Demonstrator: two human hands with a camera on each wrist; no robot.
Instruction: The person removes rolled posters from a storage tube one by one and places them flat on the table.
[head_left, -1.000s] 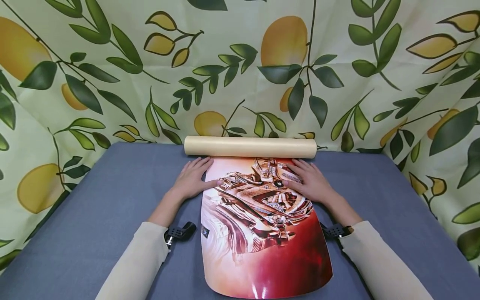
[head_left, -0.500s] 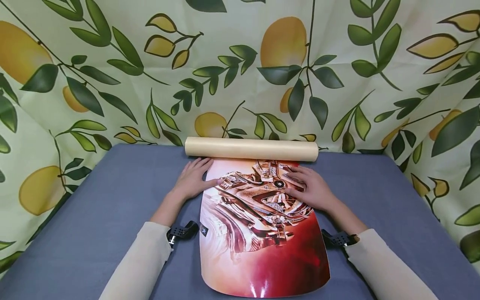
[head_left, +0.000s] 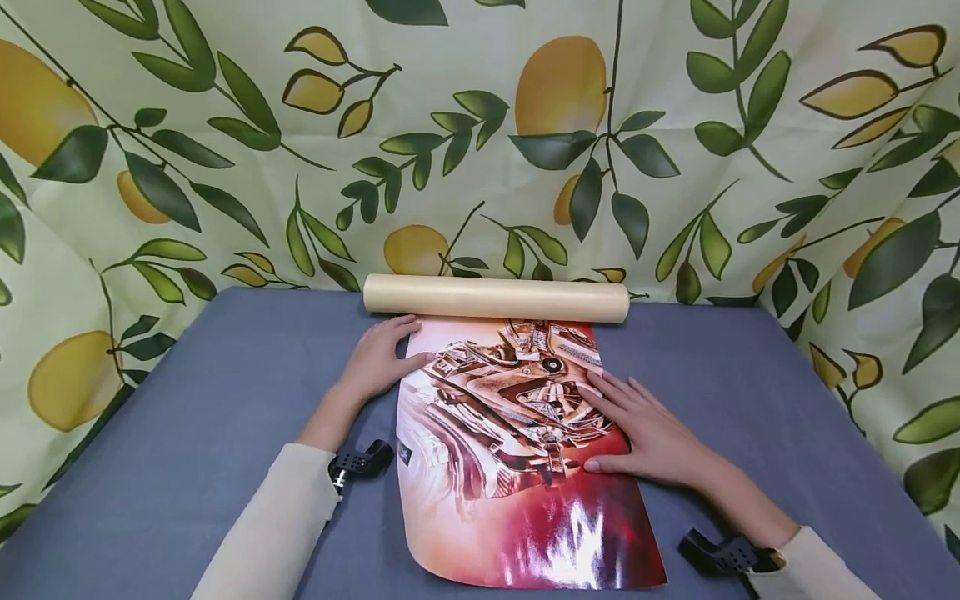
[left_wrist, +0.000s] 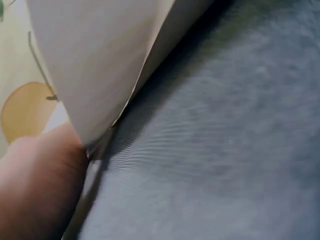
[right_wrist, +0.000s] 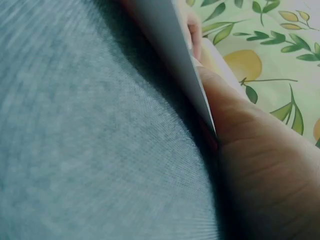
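Pressing flat with spread fingers: left hand (head_left: 377, 364) on the poster's (head_left: 517, 467) left edge near the rolled end (head_left: 496, 298), right hand (head_left: 651, 427) on its right side, mid-sheet, on the blue tabletop (head_left: 187, 417).

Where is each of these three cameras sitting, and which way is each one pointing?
Head: on the person's head, looking forward and down at the poster on the grey table; both forearms, left hand and right hand show.
Left wrist: low at the table, facing the poster's lifted edge; part of that hand shows.
Right wrist: low likewise; part of that hand shows.
All three share poster and table.
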